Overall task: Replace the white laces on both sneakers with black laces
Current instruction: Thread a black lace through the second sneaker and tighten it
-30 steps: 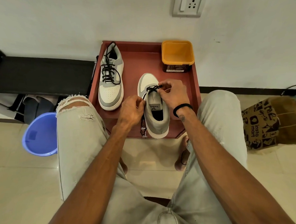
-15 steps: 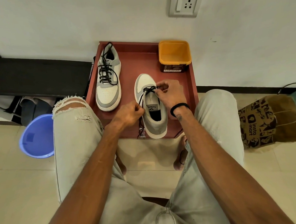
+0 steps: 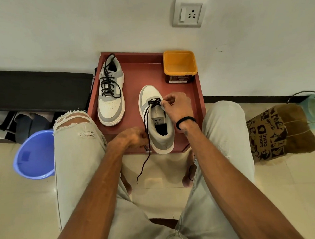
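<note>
pulling black lace with gripping left hand, right hand pinching it at lowest eyelets; 1 sneaker laced, near sneaker barely begun.

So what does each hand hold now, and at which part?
Both hold the black lace: the left hand grips its long free strand beside the sneaker, the right hand pinches it at the lowest eyelets, near the toe.

Bare arms w/ black band on right wrist, light ripped jeans (left knee torn open).
</note>
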`<act>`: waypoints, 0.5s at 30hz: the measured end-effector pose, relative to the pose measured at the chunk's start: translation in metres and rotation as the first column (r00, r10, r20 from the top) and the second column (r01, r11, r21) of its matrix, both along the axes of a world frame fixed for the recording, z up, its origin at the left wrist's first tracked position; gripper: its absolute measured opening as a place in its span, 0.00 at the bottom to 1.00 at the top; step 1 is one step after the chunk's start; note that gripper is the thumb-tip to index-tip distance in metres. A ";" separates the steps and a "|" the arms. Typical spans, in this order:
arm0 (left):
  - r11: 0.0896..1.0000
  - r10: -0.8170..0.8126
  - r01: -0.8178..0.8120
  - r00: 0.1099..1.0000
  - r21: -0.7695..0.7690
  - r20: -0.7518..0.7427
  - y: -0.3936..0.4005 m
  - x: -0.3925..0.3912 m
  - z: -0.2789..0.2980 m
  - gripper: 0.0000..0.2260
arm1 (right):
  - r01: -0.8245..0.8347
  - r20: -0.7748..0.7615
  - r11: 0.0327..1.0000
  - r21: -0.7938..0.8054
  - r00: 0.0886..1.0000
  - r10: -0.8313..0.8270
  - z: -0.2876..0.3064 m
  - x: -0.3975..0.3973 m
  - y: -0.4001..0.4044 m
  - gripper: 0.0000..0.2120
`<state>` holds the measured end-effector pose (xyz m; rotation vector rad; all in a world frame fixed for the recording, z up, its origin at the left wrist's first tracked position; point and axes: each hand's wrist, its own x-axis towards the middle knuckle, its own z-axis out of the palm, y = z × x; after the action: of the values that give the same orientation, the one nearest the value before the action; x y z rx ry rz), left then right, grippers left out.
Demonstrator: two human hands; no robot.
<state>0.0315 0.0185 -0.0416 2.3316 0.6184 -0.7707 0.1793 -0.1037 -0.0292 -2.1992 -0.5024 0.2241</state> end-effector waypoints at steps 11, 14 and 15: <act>0.874 0.466 -0.457 0.689 -0.166 0.556 0.003 0.010 -0.010 0.15 | -0.077 0.020 0.984 -0.163 0.996 0.081 -0.002 -0.002 -0.004 0.05; 0.861 0.478 -0.482 0.657 -0.163 0.582 0.000 0.010 -0.006 0.15 | -0.046 0.028 0.983 -0.175 0.998 0.052 0.000 -0.002 -0.004 0.06; 0.854 0.494 -0.488 0.646 -0.184 0.581 0.000 0.011 -0.005 0.13 | -0.042 0.027 0.982 -0.184 0.998 0.048 0.000 -0.002 -0.004 0.07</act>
<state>0.0427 0.0183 -0.0468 2.0602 0.8756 0.2475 0.1768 -0.1079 -0.0295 -2.3755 -0.5693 0.2698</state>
